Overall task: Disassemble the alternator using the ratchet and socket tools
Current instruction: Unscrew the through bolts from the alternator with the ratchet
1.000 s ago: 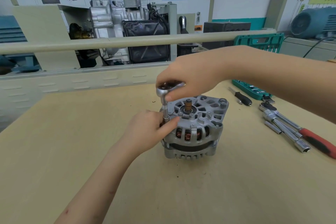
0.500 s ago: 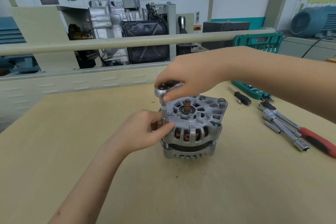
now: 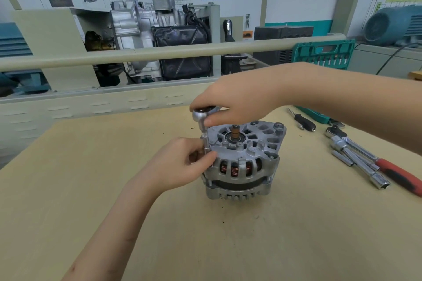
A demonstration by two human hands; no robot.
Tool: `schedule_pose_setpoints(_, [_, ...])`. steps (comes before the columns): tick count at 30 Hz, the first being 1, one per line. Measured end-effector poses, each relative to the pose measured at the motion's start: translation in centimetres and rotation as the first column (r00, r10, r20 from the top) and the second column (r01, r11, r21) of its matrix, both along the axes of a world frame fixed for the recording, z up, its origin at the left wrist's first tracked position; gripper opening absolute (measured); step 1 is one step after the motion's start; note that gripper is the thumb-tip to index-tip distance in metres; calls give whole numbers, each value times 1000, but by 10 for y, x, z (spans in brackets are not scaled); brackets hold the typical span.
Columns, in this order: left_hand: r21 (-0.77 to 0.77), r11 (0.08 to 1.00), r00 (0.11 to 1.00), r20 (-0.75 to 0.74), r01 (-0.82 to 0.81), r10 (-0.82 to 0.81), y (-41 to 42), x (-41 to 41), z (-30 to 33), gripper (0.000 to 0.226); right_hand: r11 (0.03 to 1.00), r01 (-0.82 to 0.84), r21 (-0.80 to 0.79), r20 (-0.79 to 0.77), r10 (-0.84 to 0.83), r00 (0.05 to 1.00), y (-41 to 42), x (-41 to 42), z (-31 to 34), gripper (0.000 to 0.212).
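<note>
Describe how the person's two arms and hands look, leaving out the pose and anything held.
Both forearms are bare as far as the picture shows, with no sleeve in view. The left hand and right hand wear no gloves, and no rings, watch or wristband show. The left forearm bears a few small reddish marks near the bottom edge. Fingernails look short and unpainted where visible.

Left hand (image 3: 182,162) pinches low with curled fingers; right hand (image 3: 237,100) arches above, fingers closed.
</note>
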State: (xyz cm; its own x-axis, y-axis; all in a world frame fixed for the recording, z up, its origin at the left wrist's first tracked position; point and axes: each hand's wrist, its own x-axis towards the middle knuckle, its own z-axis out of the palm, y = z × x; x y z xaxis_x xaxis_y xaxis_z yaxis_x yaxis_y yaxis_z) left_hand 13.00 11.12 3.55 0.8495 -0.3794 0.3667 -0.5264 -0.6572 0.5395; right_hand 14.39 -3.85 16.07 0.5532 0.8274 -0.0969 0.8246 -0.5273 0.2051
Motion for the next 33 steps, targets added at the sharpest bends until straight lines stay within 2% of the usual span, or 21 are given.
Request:
schedule_pose_setpoints(4, [-49, 998, 999, 17, -42, 43, -4, 1, -2, 45, 998, 61, -11, 205, -58, 977, 5, 0, -2, 44])
schedule_pose_setpoints(6, [-60, 996, 997, 23, -67, 68, -5, 2, -3, 46, 994, 109, -14, 234, -103, 967, 8, 1, -3, 51])
schedule_pose_setpoints(10, [-63, 997, 999, 38, -35, 38, -2, 1, -4, 50, 998, 60, -9, 88, -59, 994, 7, 3, 0, 41])
schedule_pose_setpoints(14, [-49, 998, 999, -10, -43, 42, -3, 1, -4, 47, 1000, -21, 9, -20, 21, 1000, 1, 1, 7, 28])
schedule_pose_setpoints(19, [-44, 994, 990, 88, -103, 106, -9, 3, -8, 52, 995, 100, 8, 178, -100, 979, 4, 1, -2, 50])
schedule_pose_setpoints(21, [-36, 991, 987, 99, -126, 129, -10, 2, -9, 54, 993, 118, 25, 237, -121, 964, 5, 1, -4, 53])
schedule_pose_setpoints(23, [-37, 992, 990, 69, -122, 124, -10, 2, -8, 55, 996, 90, 22, 216, -93, 972, 3, 1, -4, 47])
schedule_pose_setpoints(26, [-25, 996, 996, 21, -87, 87, -6, 2, -6, 61, 999, 34, 25, 57, -36, 998, -1, 0, 1, 31])
schedule_pose_setpoints(28, [-3, 999, 999, 18, -37, 37, -4, 2, -5, 50, 999, -6, 33, -19, 6, 1000, -4, -3, 4, 29])
schedule_pose_setpoints(30, [-6, 1000, 1000, 27, -3, 3, -2, 2, -5, 45, 999, -15, 44, 3, 15, 1000, -3, -3, 4, 31])
schedule_pose_setpoints(33, [-19, 999, 998, 53, -38, 39, -3, 1, -6, 47, 998, 56, 22, 157, -59, 986, 1, -1, 1, 45])
